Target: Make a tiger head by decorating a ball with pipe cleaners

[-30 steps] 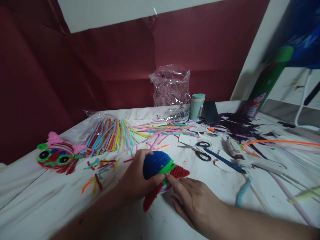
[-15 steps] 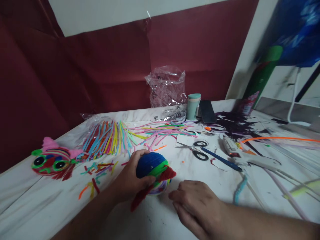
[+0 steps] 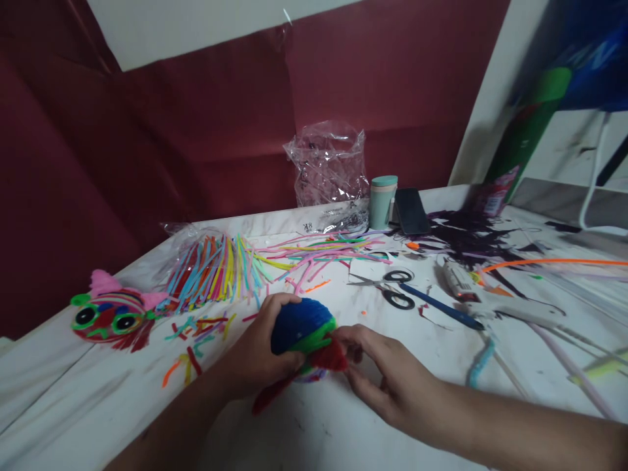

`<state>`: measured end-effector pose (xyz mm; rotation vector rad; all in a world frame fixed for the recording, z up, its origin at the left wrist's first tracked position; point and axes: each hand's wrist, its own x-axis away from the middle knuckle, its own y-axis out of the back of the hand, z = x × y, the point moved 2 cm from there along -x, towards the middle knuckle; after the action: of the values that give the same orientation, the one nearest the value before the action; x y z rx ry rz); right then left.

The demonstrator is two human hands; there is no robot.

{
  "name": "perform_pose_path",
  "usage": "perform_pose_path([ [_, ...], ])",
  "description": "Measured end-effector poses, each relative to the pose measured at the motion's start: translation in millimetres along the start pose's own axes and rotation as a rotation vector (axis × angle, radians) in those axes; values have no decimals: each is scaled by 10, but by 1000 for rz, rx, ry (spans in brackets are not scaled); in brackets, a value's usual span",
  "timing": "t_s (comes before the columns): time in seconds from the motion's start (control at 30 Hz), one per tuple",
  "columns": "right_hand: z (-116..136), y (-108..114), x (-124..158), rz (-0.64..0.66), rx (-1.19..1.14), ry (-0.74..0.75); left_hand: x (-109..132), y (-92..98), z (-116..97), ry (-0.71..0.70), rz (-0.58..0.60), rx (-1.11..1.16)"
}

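A round pipe-cleaner figure (image 3: 300, 324) with a blue top, a green band and red fins rests on the white table (image 3: 88, 399). My left hand (image 3: 258, 353) is wrapped round its left side. My right hand (image 3: 387, 376) pinches the red fin (image 3: 330, 356) on its right side with thumb and fingers. A second red fin (image 3: 269, 396) sticks out below, toward me.
A finished red, green and pink pipe-cleaner figure (image 3: 108, 316) lies at the left. Bundled coloured pipe cleaners (image 3: 216, 265) and loose cut bits are behind. Scissors (image 3: 392, 288), a blue pen (image 3: 436, 307), a glue gun (image 3: 490, 301), a teal cup (image 3: 383, 201), a phone (image 3: 411, 210) and a plastic bag (image 3: 330, 170) are at the right and back.
My right hand drew back from the figure, then returned and took hold of the red fin. My left hand kept its grip and turned the figure a little.
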<state>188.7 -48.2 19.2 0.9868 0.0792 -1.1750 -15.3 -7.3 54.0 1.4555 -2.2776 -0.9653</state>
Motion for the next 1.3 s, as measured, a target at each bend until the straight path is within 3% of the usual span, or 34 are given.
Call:
perform_pose_path([
  [0.3, 26, -17, 52, 59, -32, -1, 25, -28, -29, 13, 6, -15],
  [0.47, 60, 27, 42, -4, 37, 120, 20, -19, -31, 49, -8, -8],
  [0.63, 58, 47, 2, 79, 131, 254, 31, -25, -33, 20, -12, -19],
  [1.0, 33, 19, -12, 86, 120, 207, 54, -47, -87, -17, 1, -43],
  [1.2, 16, 23, -28, 104, 209, 237, 43, -61, -98, 0, 1, -28],
  [1.3, 6, 13, -31, 106, 137, 204, 35, -65, -114, 47, -28, -39],
])
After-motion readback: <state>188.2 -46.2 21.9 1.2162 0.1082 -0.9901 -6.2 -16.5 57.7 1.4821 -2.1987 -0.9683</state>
